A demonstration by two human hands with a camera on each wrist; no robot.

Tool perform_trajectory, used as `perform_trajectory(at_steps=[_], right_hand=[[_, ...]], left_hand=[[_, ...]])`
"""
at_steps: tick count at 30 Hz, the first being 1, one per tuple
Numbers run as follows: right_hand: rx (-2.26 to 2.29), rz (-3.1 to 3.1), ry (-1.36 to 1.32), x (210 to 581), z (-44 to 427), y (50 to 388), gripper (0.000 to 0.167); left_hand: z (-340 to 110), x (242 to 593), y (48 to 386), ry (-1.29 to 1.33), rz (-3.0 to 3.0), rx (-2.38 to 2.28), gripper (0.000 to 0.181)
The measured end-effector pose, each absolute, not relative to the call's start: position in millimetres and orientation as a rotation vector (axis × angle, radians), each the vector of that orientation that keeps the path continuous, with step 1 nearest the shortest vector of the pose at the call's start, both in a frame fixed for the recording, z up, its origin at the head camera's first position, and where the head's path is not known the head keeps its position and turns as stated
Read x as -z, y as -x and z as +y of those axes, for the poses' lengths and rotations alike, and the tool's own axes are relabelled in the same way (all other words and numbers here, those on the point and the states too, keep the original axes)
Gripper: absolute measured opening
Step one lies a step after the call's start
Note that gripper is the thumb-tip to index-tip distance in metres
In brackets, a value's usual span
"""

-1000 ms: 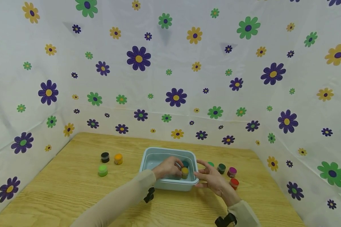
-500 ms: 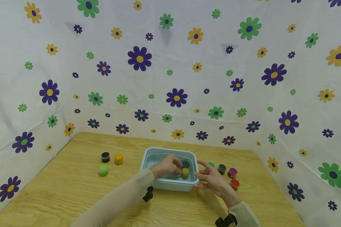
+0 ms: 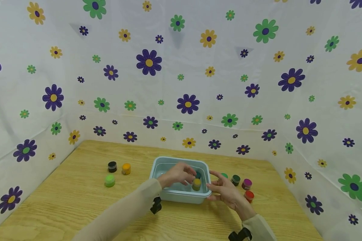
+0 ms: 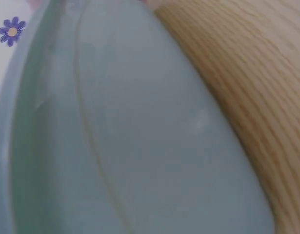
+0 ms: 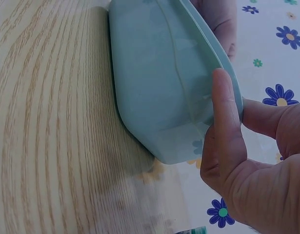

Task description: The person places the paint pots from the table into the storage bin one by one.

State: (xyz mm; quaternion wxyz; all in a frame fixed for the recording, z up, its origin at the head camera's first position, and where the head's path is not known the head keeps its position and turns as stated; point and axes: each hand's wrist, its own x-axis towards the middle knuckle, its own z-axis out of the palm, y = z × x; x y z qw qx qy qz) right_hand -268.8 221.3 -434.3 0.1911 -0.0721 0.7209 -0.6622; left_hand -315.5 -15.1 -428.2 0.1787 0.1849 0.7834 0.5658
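A pale blue plastic tub [image 3: 166,196] stands on the wooden table. Inside it, at the right end, are a yellow-lidded paint jar [image 3: 196,184] and a dark teal-lidded one [image 3: 198,174], partly hidden by fingers. My left hand [image 3: 178,174] hovers over the tub's inside, fingers loosely bent beside the yellow-lidded jar, holding nothing that I can see. The left wrist view shows only the tub's outer wall [image 4: 154,126] and table. My right hand [image 3: 226,191] grips the tub's right rim, with digits on both sides of it in the right wrist view.
On the left stand black [image 3: 112,166], orange [image 3: 126,168] and light green [image 3: 110,180] jars. Right of the tub are a green jar [image 3: 224,175], partly hidden, and dark green [image 3: 235,180], magenta [image 3: 246,183] and red [image 3: 249,196] ones. Flowered sheeting [image 3: 169,87] surrounds the table [image 3: 132,214].
My left hand has drawn slightly up and left from the yellow-lidded jar, and its fingers have loosened. The right hand keeps its grip on the rim; the tub stays put.
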Motion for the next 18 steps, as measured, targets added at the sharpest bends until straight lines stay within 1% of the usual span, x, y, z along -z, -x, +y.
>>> perform_trajectory(at_steps=[5, 11, 18], right_hand=[[1.861, 2.028, 0.204, 432.5, 221.1, 268.3, 0.074], [1.864, 2.016, 0.189, 432.2, 220.4, 268.0, 0.075], [1.873, 2.025, 0.163, 432.3, 220.2, 267.9, 0.076]], left_hand=[[-21.3, 420.3, 315.3, -0.542, 2.247, -1.597, 0.026], [-34.5, 411.3, 314.0, -0.552, 2.331, -1.603, 0.02], [-52.4, 406.3, 318.5, -0.482, 2.371, -1.675, 0.018]])
